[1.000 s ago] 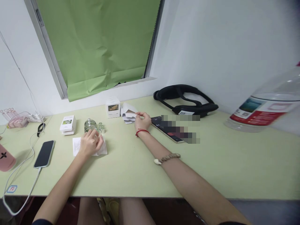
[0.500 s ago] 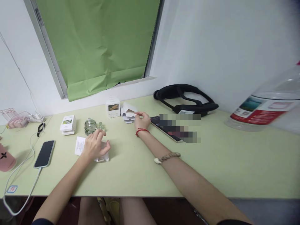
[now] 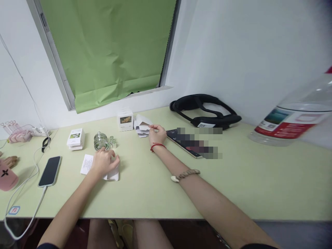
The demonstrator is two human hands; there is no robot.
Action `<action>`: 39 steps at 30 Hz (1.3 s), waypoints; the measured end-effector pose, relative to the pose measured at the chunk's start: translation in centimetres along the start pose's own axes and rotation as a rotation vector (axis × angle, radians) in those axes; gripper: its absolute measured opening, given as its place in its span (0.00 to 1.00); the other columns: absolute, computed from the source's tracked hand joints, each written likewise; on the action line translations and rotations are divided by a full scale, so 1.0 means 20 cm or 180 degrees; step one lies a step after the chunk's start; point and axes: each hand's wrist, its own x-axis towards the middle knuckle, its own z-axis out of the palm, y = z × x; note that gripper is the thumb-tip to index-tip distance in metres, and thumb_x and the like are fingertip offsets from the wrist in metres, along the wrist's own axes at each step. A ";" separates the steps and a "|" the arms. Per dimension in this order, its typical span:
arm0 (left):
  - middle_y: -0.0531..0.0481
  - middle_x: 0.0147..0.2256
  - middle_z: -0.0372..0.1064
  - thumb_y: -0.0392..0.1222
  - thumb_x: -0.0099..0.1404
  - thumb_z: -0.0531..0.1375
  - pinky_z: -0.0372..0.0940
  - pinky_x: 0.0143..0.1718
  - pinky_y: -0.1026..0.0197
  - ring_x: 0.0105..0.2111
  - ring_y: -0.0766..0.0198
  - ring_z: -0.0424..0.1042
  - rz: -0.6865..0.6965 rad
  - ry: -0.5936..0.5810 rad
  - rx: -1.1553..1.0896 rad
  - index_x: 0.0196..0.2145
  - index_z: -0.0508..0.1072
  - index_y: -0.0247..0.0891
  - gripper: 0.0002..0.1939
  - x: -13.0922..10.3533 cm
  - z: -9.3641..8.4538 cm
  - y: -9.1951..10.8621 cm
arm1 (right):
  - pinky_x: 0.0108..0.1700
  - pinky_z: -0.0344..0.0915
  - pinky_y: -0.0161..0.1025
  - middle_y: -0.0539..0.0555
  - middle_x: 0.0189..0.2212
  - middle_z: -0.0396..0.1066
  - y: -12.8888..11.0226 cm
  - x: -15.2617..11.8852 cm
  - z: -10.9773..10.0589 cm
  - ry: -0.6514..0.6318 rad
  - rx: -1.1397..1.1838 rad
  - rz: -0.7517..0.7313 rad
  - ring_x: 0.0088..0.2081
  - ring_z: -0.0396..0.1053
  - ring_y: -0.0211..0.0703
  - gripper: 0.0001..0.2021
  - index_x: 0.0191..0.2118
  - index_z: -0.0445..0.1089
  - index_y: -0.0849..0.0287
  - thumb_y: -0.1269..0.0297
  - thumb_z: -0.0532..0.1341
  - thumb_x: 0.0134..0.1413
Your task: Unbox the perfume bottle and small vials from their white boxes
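My left hand [image 3: 105, 162] lies over a creased white paper sheet [image 3: 87, 164] with small print, its fingers loosely bent and apart, thumb out to the right. Just beyond the fingertips stands a clear ribbed glass jar [image 3: 100, 140]. A small clear glass piece [image 3: 112, 142] is to the jar's right. My right hand [image 3: 157, 135], a red string at its wrist, has thumb and fingertips pinched together at the right edge of an opened, folded white carton [image 3: 142, 126]. What lies between those fingertips, if anything, is too small to make out.
White boxes [image 3: 75, 139] [image 3: 126, 121] stand at the back. Right of my right hand are a dark tablet-like device [image 3: 185, 143], a black headset [image 3: 207, 110] and a large bottle [image 3: 282, 121]. Left are a cabled phone [image 3: 50, 171], a pink cup [image 3: 7, 176] and another person's hand [image 3: 10, 161].
My left hand has shifted slightly down and left over the paper, its fingers lower. My right hand stays by the carton. More of another person's hand shows at the far left.
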 end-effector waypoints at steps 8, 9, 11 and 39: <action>0.44 0.26 0.73 0.46 0.63 0.51 0.60 0.39 0.57 0.33 0.58 0.70 -0.0116 -0.0297 0.0141 0.24 0.75 0.36 0.18 0.01 0.02 -0.02 | 0.46 0.60 0.42 0.54 0.30 0.68 -0.01 0.00 0.00 -0.0030 -0.0003 0.0031 0.36 0.64 0.43 0.09 0.25 0.68 0.60 0.72 0.52 0.38; 0.44 0.26 0.73 0.46 0.63 0.51 0.59 0.42 0.57 0.33 0.58 0.70 -0.0126 -0.0307 0.0135 0.23 0.74 0.36 0.18 0.01 0.03 -0.02 | 0.46 0.60 0.42 0.53 0.30 0.68 -0.01 0.00 0.00 -0.0029 -0.0005 0.0038 0.35 0.64 0.43 0.09 0.25 0.68 0.60 0.72 0.52 0.38; 0.45 0.26 0.73 0.46 0.62 0.51 0.59 0.44 0.56 0.32 0.59 0.70 -0.0190 -0.0354 0.0078 0.23 0.74 0.36 0.18 0.01 0.04 -0.03 | 0.45 0.60 0.42 0.53 0.30 0.68 0.00 0.00 0.00 -0.0024 0.0000 0.0040 0.35 0.64 0.43 0.09 0.25 0.68 0.60 0.72 0.52 0.38; 0.46 0.27 0.68 0.47 0.63 0.53 0.57 0.42 0.56 0.34 0.61 0.66 -0.0090 0.0668 -0.0314 0.17 0.67 0.37 0.19 0.00 0.01 -0.04 | 0.43 0.61 0.42 0.54 0.30 0.68 -0.02 -0.01 -0.01 -0.0087 0.0006 0.0170 0.34 0.64 0.43 0.10 0.26 0.70 0.60 0.72 0.52 0.37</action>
